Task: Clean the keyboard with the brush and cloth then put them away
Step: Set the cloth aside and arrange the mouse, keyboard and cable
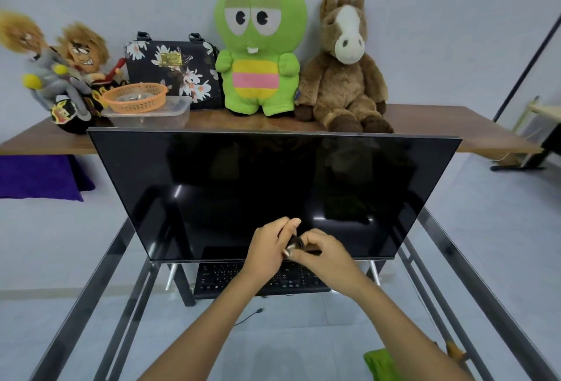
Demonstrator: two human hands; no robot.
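A black keyboard [224, 277] lies on the glass table [100, 289], at the foot of a large dark monitor [243, 186]. Above the keyboard, my left hand [267, 248] and my right hand [326, 254] meet. Both pinch a small black coiled cable [296, 242] with a silver plug end. At the bottom right, a green cloth [381, 364] lies on the glass. The brown handle of a brush [455, 352] shows just beyond my right forearm, and the rest of it is hidden.
A loose cable end [256, 311] lies on the glass in front of the keyboard. Behind the monitor, a wooden shelf [440, 121] carries plush toys, a floral bag [173, 68], an orange basket [135, 97] and a clear plastic box [151, 115].
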